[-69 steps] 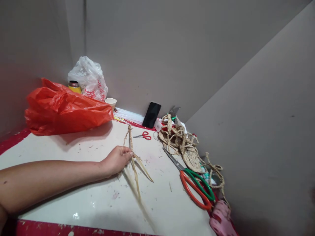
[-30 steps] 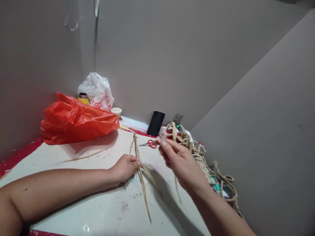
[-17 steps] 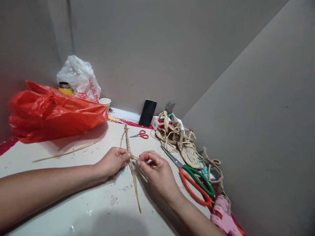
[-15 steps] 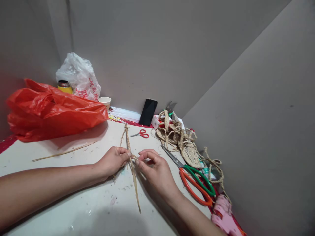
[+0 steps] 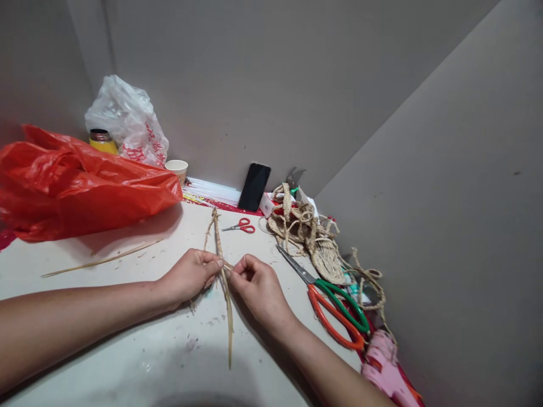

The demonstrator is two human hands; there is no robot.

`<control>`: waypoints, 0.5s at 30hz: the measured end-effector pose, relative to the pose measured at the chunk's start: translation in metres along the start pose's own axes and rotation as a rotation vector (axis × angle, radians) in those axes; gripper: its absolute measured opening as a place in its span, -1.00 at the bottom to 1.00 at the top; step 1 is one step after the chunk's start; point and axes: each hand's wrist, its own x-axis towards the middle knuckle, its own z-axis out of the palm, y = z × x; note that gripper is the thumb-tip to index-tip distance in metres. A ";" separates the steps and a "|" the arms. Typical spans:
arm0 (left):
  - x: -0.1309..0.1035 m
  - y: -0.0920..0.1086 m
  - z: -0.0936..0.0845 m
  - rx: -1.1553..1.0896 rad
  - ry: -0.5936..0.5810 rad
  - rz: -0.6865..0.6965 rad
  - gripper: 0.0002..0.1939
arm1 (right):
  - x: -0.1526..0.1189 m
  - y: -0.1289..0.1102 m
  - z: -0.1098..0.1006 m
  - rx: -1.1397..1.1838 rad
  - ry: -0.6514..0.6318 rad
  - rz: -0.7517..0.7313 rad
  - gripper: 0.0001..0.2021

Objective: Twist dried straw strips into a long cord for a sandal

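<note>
Between thumb and fingertips, my left hand (image 5: 190, 277) pinches a thin braid of dry straw (image 5: 218, 240) at its lower part. The braid's knotted upper end points away from me on the table, a thin side piece beside it. My right hand (image 5: 261, 288) is closed in a pinch on a short straw strand (image 5: 228, 265) that sticks out to the right of the braid. A longer flat strand (image 5: 229, 328) trails down toward me from below my left fingertips. The exact crossing of the strands is hidden by my fingers. Small red-handled scissors (image 5: 243, 225) lie just beyond my hands.
Large scissors (image 5: 311, 281) with green and orange handles lie at right, beside a heap of braided straw cord (image 5: 311, 237) and a pink glue gun (image 5: 384, 367). A phone (image 5: 254, 186) leans on the wall. A red plastic bag (image 5: 85, 186), paper cup (image 5: 177, 168) and loose straw (image 5: 102, 261) are left.
My right fingers, spread apart before, have drawn together around the short strand. The long strand's lower end has swung left. My left hand keeps its pinch; the whole view has shifted slightly.
</note>
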 end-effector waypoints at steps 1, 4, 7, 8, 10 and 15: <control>0.000 0.000 0.000 0.009 -0.001 0.002 -0.60 | 0.000 0.000 0.000 -0.005 0.009 -0.015 -0.86; 0.001 -0.001 0.000 0.020 0.002 0.000 -0.61 | 0.001 0.001 -0.001 0.017 0.025 -0.054 -0.91; 0.002 -0.001 0.001 0.024 0.010 -0.013 -0.65 | 0.001 0.001 -0.002 -0.076 -0.006 -0.093 -0.87; 0.002 -0.001 0.001 0.031 0.011 -0.018 -0.66 | 0.001 0.001 -0.003 -0.153 -0.026 -0.118 -0.90; 0.002 0.000 0.001 0.050 0.010 -0.021 -0.67 | 0.001 -0.001 -0.004 -0.332 -0.063 -0.167 -0.84; 0.002 0.001 0.000 0.134 0.021 0.007 -0.69 | -0.001 -0.009 -0.007 -0.637 -0.111 -0.207 -0.82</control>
